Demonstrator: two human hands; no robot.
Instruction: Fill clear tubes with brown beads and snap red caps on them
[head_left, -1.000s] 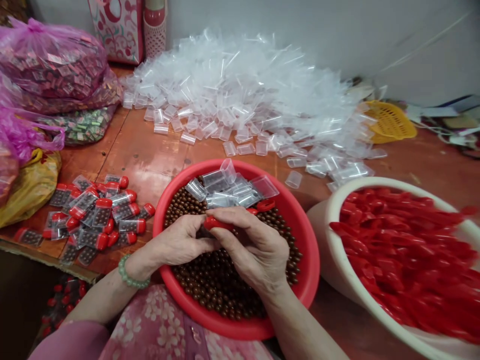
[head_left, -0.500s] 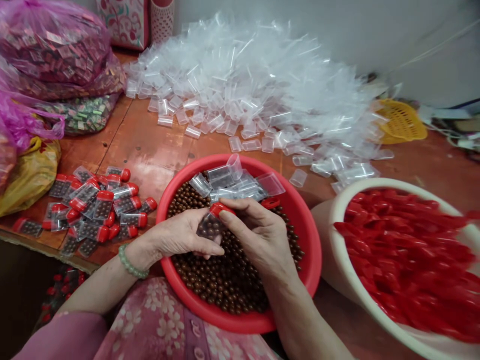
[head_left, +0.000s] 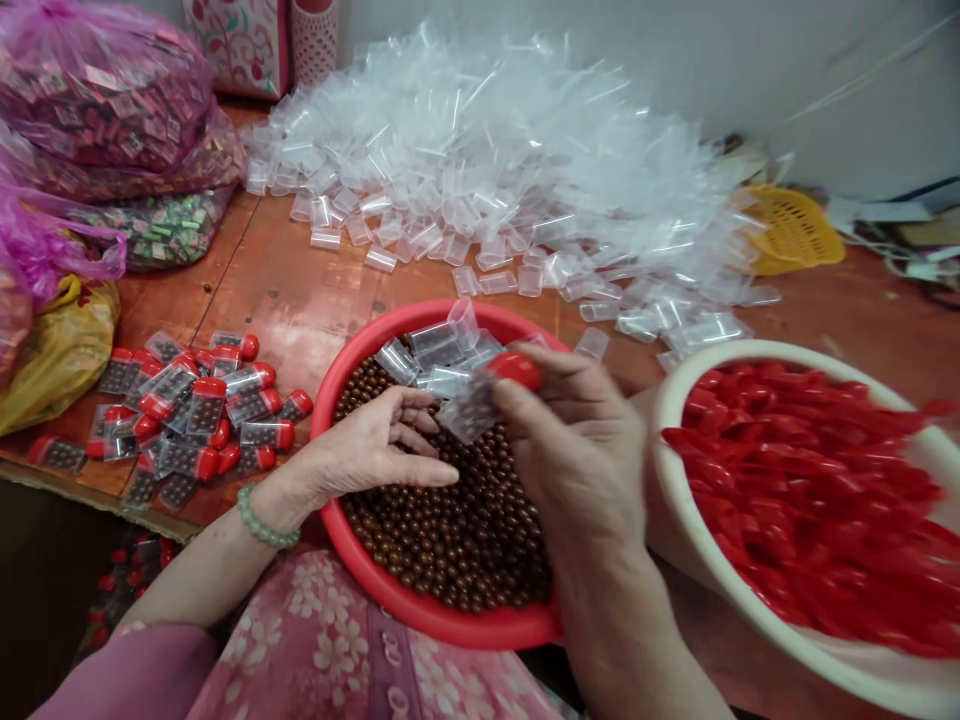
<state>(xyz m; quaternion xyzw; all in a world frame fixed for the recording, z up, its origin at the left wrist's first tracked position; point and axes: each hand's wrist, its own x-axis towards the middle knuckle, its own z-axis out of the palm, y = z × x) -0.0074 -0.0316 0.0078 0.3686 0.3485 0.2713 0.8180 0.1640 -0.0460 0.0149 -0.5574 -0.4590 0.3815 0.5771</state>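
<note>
My right hand (head_left: 581, 430) grips a small clear case with a red cap (head_left: 517, 370) by its cap end, over the right part of the red basin (head_left: 480, 632). Dark balls show through the case. My left hand (head_left: 382, 445) is open over the basin's left side, thumb and fingers apart, with nothing in it. Brown balls (head_left: 450, 550) fill the basin, and several clear empty cases (head_left: 439, 345) lie on top of them at the back. To the left, a pile of filled red-capped cases (head_left: 206, 408) rests on the table.
A cream basin (head_left: 667, 450) of red caps (head_left: 810, 510) stands at the right. Behind lies a large heap of clear cases (head_left: 487, 170), with a yellow basket (head_left: 795, 230) beside it. Pink bags (head_left: 105, 100) and a yellow bag (head_left: 60, 350) sit at the left.
The red-capped case has left my left hand and moved up and right in my right hand. My left hand has opened. The view has shifted slightly.
</note>
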